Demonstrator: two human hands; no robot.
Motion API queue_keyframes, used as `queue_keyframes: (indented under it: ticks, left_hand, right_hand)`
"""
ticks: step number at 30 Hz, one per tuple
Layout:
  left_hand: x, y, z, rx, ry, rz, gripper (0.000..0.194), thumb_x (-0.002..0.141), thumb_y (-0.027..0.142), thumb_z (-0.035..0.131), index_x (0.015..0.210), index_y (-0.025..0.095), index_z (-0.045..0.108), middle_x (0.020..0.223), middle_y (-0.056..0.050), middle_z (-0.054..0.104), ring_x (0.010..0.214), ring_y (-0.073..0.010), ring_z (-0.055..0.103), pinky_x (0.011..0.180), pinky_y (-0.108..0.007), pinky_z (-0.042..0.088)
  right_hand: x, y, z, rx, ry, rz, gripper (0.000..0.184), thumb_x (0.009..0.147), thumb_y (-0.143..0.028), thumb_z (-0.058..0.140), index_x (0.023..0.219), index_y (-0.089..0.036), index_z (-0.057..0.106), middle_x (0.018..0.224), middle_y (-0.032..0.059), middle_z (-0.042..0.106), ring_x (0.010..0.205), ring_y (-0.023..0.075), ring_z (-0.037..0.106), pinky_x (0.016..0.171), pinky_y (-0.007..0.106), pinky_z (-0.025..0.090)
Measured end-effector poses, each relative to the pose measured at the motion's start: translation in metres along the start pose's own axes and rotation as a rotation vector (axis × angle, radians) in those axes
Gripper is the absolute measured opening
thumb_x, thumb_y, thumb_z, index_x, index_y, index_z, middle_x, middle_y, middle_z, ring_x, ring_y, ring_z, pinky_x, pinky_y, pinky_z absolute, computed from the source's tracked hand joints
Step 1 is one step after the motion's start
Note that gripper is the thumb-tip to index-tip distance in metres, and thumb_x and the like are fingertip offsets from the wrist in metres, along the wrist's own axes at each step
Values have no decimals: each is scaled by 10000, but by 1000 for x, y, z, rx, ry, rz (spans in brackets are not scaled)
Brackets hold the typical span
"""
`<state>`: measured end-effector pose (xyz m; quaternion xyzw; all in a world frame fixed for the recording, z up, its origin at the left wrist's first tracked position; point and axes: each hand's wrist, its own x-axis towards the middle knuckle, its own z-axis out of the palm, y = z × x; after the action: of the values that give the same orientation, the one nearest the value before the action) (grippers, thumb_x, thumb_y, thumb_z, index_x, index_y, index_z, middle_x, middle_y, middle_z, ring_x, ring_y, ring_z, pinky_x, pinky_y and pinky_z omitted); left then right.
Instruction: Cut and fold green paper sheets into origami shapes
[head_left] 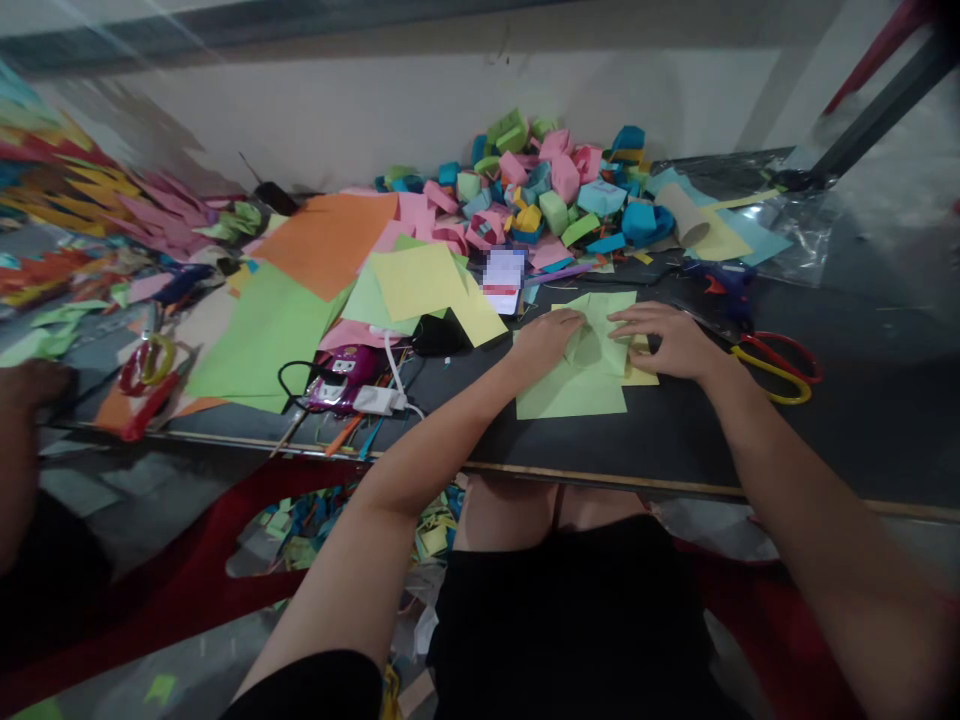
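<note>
Light green paper sheets [574,398] lie on the dark tabletop in front of me, with a yellow piece [645,376] showing beneath on the right. On top of them, a light green paper [602,345] stands partly raised and folded. My left hand [549,342] is closed on its left side, with the fingertips curled at the paper. My right hand [670,338] rests on its right side, fingers stretched and apart, the fingertips touching the edge. Scissors [780,368] with red and yellow handles lie beside my right hand.
Behind the sheets lie a phone [503,280] and a heap of colourful folded paper pieces [559,185]. Orange [330,240] and green sheets [262,335], a purple power strip [345,378] and other scissors [146,365] are to the left. A co-worker's hand [34,385] rests at far left.
</note>
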<state>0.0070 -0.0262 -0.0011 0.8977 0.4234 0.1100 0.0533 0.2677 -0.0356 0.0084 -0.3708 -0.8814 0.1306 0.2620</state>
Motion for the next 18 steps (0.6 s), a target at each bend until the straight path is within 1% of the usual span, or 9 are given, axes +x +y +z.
queue_keyframes:
  ticks: [4, 7, 9, 10, 12, 13, 15, 16, 18]
  left_hand:
    - [1, -1, 6, 13, 25, -1, 467, 1033, 60, 374, 1403, 174, 636, 1494, -69, 640, 1397, -160, 590, 1158, -280, 497]
    - [2, -1, 12, -7, 41, 11, 455, 1026, 61, 382, 1385, 157, 645, 1471, -90, 655, 1385, -162, 597, 1166, -295, 488]
    - [3, -3, 9, -28, 59, 16, 437, 1020, 75, 392, 1353, 156, 662, 1451, -97, 669, 1364, -169, 610, 1173, -315, 478]
    - [5, -6, 5, -36, 81, -2, 420, 1018, 93, 401, 1333, 157, 671, 1440, -98, 675, 1351, -179, 617, 1179, -331, 469]
    - [10, -18, -8, -37, 157, -116, 383, 1013, 157, 434, 1315, 155, 670, 1420, -110, 681, 1343, -217, 616, 1192, -368, 449]
    - [14, -27, -15, -23, 210, -238, 386, 1012, 210, 457, 1343, 146, 646, 1413, -133, 676, 1329, -250, 619, 1180, -395, 456]
    - [22, -46, -31, 33, 294, -513, 498, 992, 345, 525, 1433, 117, 562, 1419, -194, 643, 1358, -331, 579, 1174, -450, 442]
    - [27, -56, -37, 64, 294, -615, 600, 952, 410, 590, 1465, 106, 526, 1443, -216, 612, 1392, -367, 539, 1186, -467, 421]
    - [35, -72, -45, 114, 218, -741, 793, 872, 518, 671, 1488, 56, 486, 1478, -261, 560, 1422, -419, 485, 1196, -492, 395]
  right_hand:
    - [1, -1, 0, 23, -23, -17, 373, 699, -203, 674, 1017, -302, 842, 1324, 17, 752, 1239, 323, 689, 1091, 532, 502]
    - [0, -3, 2, 0, -46, 13, 243, 745, -283, 698, 930, -341, 844, 1281, -10, 771, 1272, 337, 663, 1133, 584, 415]
    - [0, -4, 2, -9, -74, 36, 190, 769, -312, 697, 886, -358, 840, 1240, -24, 787, 1277, 339, 655, 1159, 614, 346]
    - [0, -5, 3, -5, -89, 46, 183, 776, -312, 694, 876, -362, 838, 1220, -26, 793, 1269, 336, 659, 1163, 619, 328]
    - [0, -7, 3, 9, -116, 64, 188, 777, -299, 689, 871, -361, 838, 1199, -25, 800, 1250, 328, 669, 1160, 614, 324]
    - [0, -7, 3, 15, -125, 71, 190, 773, -293, 689, 870, -357, 839, 1197, -22, 801, 1242, 328, 673, 1158, 611, 328]
    - [1, -7, 4, 21, -140, 77, 189, 771, -289, 693, 870, -352, 842, 1203, -16, 800, 1239, 332, 674, 1158, 613, 333]
    - [1, -7, 4, 23, -144, 75, 190, 772, -289, 694, 871, -350, 844, 1207, -13, 798, 1239, 333, 673, 1156, 612, 341]
    - [0, -5, 5, 32, -143, 64, 193, 775, -286, 693, 875, -349, 846, 1204, -11, 800, 1230, 327, 677, 1140, 595, 379]
